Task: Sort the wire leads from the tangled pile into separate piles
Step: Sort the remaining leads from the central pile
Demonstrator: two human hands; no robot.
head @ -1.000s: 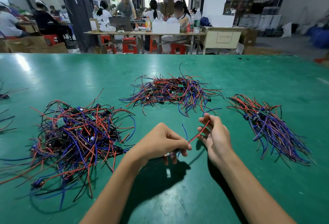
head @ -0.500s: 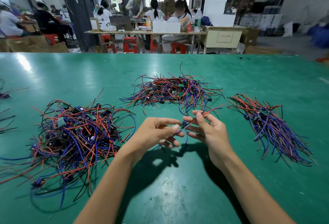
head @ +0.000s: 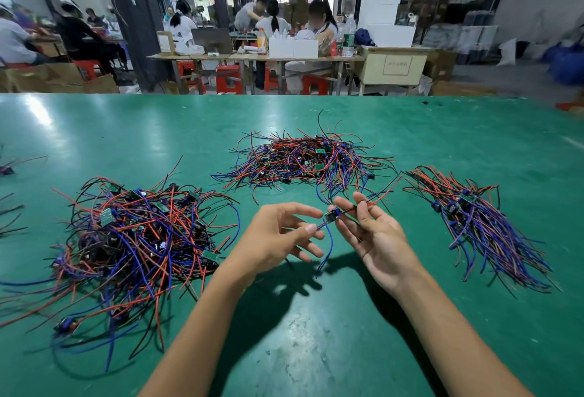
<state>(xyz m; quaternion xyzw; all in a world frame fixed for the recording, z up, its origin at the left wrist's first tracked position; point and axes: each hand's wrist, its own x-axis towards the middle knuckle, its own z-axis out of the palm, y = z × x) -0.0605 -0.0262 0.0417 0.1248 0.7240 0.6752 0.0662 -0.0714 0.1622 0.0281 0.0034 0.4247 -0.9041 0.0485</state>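
A large tangled pile [head: 136, 238] of red, blue and black wire leads with small green boards lies on the green table [head: 316, 349] at the left. A flatter pile [head: 309, 163] sits farther back in the middle, and a combed pile [head: 480, 226] lies at the right. Above the table between them, my right hand [head: 376, 238], palm up, pinches one wire lead [head: 331, 216] at its small board. Its red wire points up to the right and its blue wire hangs down. My left hand [head: 281, 235] has spread fingers, and one fingertip touches the blue wire.
A few stray wires [head: 9, 216] lie at the table's far left edge. Beyond the table's far edge, people sit at workbenches [head: 252, 57] with red stools and cardboard boxes.
Both hands rose and moved away from me with the lead. My left hand went from pinching the lead to spread fingers. The lead's board now sits at my right fingertips.
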